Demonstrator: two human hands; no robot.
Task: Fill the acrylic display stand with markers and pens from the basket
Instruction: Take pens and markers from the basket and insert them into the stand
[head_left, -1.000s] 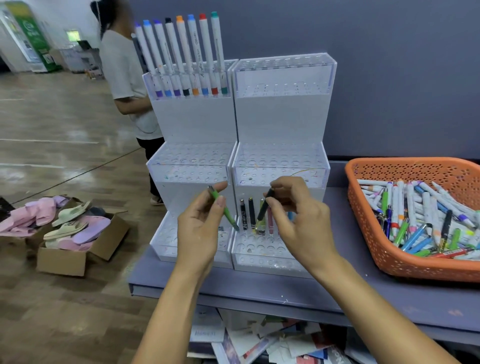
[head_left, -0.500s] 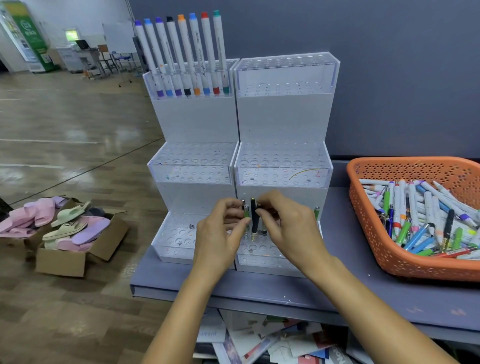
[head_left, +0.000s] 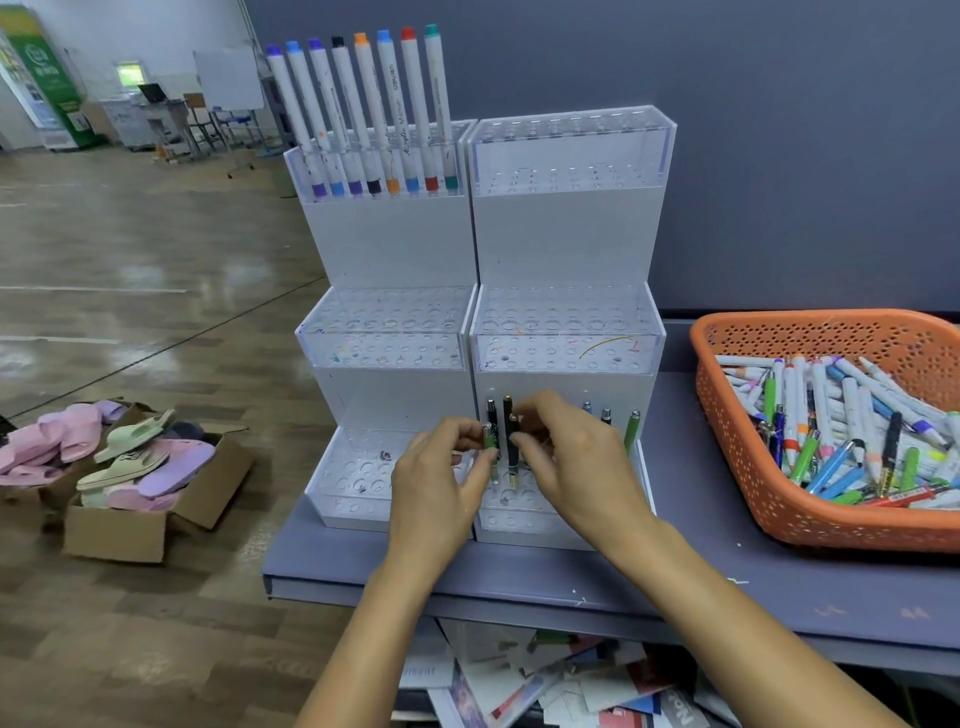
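Two white-and-clear acrylic display stands (head_left: 566, 244) with three stepped tiers sit side by side on the grey table. Several white markers (head_left: 363, 114) with coloured caps fill the left stand's top row. My left hand (head_left: 441, 483) pinches a green pen (head_left: 490, 441) held upright over the right stand's bottom tier. My right hand (head_left: 571, 467) pinches a black pen (head_left: 512, 447) standing beside it. More pens (head_left: 618, 426) stand in the same row to the right. The orange basket (head_left: 810, 338) at the right holds several loose markers and pens.
The grey table (head_left: 779, 587) ends just left of the stands. On the floor at left, cardboard boxes (head_left: 124, 530) hold slippers. Papers and booklets (head_left: 545, 680) lie under the table. A dark wall stands behind the stands.
Both hands came down and together at the right stand's bottom tier, bringing the green and black pens from tilted to upright in the row. A person behind the stands left view.
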